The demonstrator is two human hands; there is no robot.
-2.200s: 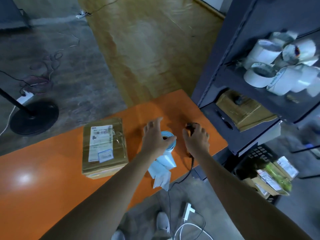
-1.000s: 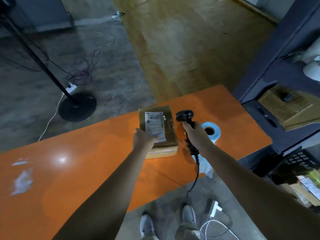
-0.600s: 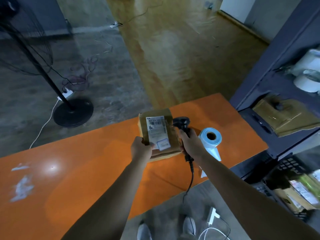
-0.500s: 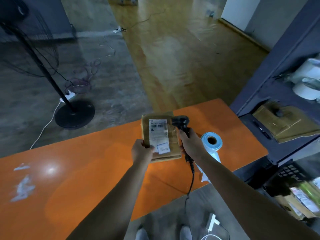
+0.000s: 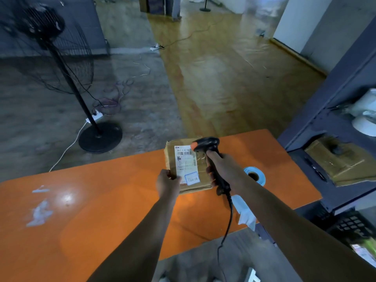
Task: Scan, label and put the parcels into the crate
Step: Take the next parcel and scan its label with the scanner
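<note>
A brown cardboard parcel (image 5: 172, 159) with a white shipping label and a small blue-edged sticker is tilted up above the orange table (image 5: 101, 200). My left hand (image 5: 167, 184) grips its near left corner. My right hand (image 5: 221, 169) holds a black corded barcode scanner (image 5: 205, 143) by the handle, its head over the top right of the label by the barcode. A blue roll of labels (image 5: 254, 176) stands on the table just right of my right hand, with a loose white strip hanging off the table's front edge.
A dark shelf unit (image 5: 335, 129) stands at the right with white rolls and brown parcels on it. A black crate (image 5: 350, 226) holding packages sits below at the right. A standing fan (image 5: 61, 78) is on the floor beyond the table. White scraps (image 5: 39, 212) lie at the table's left.
My right hand picked up the scanner and my left hand took the parcel and tilted it up. The scanner head has moved over the label's barcode.
</note>
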